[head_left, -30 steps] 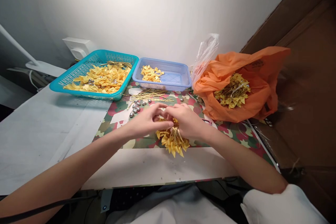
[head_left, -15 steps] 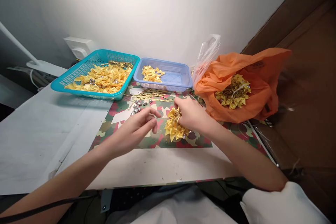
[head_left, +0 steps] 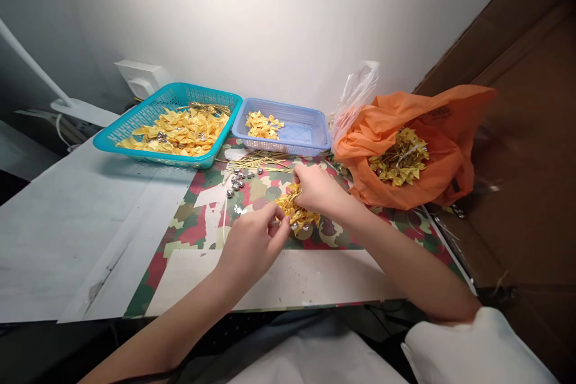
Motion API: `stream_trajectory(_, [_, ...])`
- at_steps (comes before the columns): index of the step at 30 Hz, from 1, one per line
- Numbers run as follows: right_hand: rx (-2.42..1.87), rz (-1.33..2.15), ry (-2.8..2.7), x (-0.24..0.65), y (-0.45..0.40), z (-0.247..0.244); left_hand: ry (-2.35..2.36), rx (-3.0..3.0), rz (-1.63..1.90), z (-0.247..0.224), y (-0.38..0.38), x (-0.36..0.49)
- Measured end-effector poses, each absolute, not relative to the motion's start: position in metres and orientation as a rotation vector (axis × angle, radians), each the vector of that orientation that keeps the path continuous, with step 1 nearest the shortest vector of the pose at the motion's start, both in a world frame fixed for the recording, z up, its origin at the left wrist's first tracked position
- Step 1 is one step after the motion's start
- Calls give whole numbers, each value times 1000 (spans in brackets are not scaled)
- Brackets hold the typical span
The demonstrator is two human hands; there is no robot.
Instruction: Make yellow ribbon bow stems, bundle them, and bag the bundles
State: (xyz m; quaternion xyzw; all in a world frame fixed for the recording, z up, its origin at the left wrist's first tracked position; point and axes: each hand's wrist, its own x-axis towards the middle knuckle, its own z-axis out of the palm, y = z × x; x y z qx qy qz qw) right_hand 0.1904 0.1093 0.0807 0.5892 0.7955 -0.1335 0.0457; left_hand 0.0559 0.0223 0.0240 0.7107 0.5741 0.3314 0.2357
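Note:
A bunch of yellow ribbon flowers (head_left: 308,218), with gold stems and small silver bells among the petals, is on the camouflage-patterned sheet in front of me. My right hand (head_left: 318,191) is closed around its gold stems from the right. At the bunch's left edge is my left hand (head_left: 256,240), thumb and forefinger drawn together in a pinch against the petals. Whatever sits between those fingertips is too small to make out. Several loose silver bells (head_left: 237,183) lie beyond my left hand. Behind them is a pile of gold wire stems (head_left: 263,161).
A teal basket (head_left: 216,153) of yellow ribbon flowers stands at back left, beside a blue basket (head_left: 310,131) holding fewer. At right, an orange bag (head_left: 445,162) contains a tied bunch of flowers (head_left: 400,159). A white lamp base (head_left: 85,113) is at far left.
My left hand has moved right to the bunch, and its loosely curled fingers have closed into a pinch. My right hand keeps its hold; the bunch has shifted slightly.

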Motion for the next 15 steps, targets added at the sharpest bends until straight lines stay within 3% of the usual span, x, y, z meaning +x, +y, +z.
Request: stream_trajectory(15, [1830, -517, 2514, 196, 109, 76, 1920, 2377, 959, 7, 37, 69])
